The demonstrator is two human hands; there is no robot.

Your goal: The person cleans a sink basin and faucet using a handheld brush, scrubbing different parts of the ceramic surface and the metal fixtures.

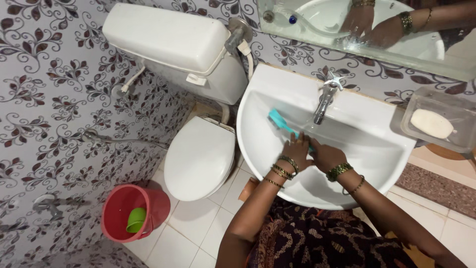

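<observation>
As seen from above the white ceramic wash basin (277,149): both hands lying together inside the bowl, wrists ringed with metal bangles. Left hand (296,151) closing its fingers around the handle of a turquoise plastic scrubbing brush (278,120), brush head projecting up and to the left beyond the knuckles, bristled end resting against the sloping inner wall of the basin, below and left of the chrome tap (325,101). Right hand (325,156) pressing close beside the left, touching it, fingers curled; whether gripping the brush handle too, not discernible.

Basin standing against a wall of grey tiles printed with dark maroon leaf scrolls (54,89). Rectangular mirror (377,30) hanging above the basin, reflecting both hands. Clear plastic soap tray (463,111) sitting just right of the basin, holding an oval cream soap bar (431,123). White toilet with closed rounded lid (201,156) standing just left of the basin, boxy white cistern (168,37) above it. Round red plastic bucket (156,203) resting on the pale square floor tiles (193,221), near the toilet, containing a green plastic mug (136,220).
</observation>
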